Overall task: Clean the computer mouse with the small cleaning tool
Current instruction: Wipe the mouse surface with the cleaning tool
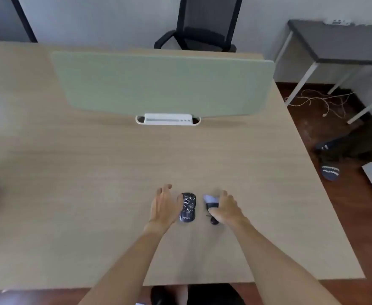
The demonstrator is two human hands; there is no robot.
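1. A light wood table (92,172) fills most of the view, with dark red-brown floor at the right and a pale wall beyond.
2. The mouse (188,207) lies flat on the table near its near edge, a little right of centre. It is dark with a white speckled pattern and pale lettering at its near end, its long axis running near to far.
3. The left hand (164,204) rests just left of the mouse, fingers spread; the thumb tip touches or nearly touches the mouse's far left side, and the grip is apart, not closed on it.
4. The tool (211,205) lies just right of the mouse, apart from it: a dark body with a white tip at the far end and a rounded dark near end.
5. The right hand (225,209) covers the tool's right side, fingers curled over its middle; whether the grip is fully clamped I cannot tell.
6. Farther back a green divider (163,84) stands across the table, with a white tray (168,119) at its foot.
7. A black chair (202,25) stands beyond the divider; a grey side table (339,47) stands far right, with loose cables (321,102) on the floor under it.
8. Nothing lies between the hands and the mouse or tool.
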